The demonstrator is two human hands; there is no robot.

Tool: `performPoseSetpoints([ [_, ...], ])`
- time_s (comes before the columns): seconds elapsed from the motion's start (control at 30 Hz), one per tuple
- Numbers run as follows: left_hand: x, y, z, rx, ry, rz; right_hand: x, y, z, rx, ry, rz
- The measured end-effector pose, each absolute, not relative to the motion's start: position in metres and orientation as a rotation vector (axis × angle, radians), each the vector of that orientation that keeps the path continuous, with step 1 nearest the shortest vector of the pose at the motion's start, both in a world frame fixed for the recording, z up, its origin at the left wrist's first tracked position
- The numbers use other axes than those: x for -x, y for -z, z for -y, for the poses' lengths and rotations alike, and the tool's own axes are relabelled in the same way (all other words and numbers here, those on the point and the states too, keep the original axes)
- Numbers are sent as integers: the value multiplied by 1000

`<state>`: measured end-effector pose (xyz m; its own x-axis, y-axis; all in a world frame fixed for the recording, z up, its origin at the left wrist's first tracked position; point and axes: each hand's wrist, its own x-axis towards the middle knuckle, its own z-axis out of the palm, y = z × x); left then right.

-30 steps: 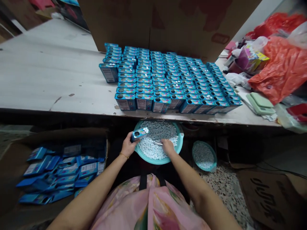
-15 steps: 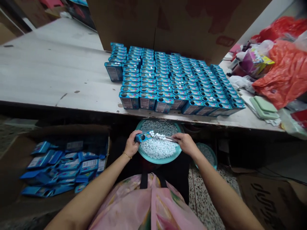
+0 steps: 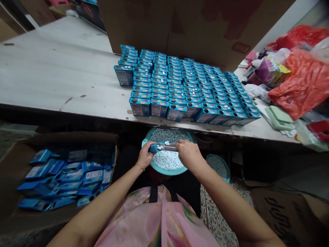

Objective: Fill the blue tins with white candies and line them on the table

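Note:
My left hand holds a small blue box on its side over a teal basin full of white pellets. A few pellets lie on the box's top around its hole. My right hand grips a clear scoop whose tip rests against the box's top. Both hands hover just above the pellets. On the table beyond stand several rows of the same blue boxes, upright, some with pellets on top.
A cardboard carton at my left holds several flat blue boxes. A second teal basin of pellets sits right of the first. A big cardboard box stands behind the rows. Red plastic bags and clutter fill the table's right end.
My right hand lifted the scoop out of the pellets and brought it left against the box's top. The left hand has kept the box over the basin.

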<state>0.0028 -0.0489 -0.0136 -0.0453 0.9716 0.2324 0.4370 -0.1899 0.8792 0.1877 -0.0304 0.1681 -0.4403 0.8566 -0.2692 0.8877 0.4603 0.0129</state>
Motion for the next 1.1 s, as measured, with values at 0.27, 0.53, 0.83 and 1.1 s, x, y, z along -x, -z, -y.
performPoseSetpoints([
  [0.27, 23, -5, 57, -1887, -1130, -1537, -229, -162, 31, -1725, 211, -2471],
  [0.53, 69, -38, 59, -1827, -1144, -1685, -261, -109, 31, -1916, 362, -2377],
  [0.83, 177, -95, -1, -1238, -1589, -1662, -298, -51, 49, -2054, 875, -2363],
  [1.1, 204, -101, -165, -1297, -1412, -1783, -270, -42, 57, -2067, 1129, -2371],
])
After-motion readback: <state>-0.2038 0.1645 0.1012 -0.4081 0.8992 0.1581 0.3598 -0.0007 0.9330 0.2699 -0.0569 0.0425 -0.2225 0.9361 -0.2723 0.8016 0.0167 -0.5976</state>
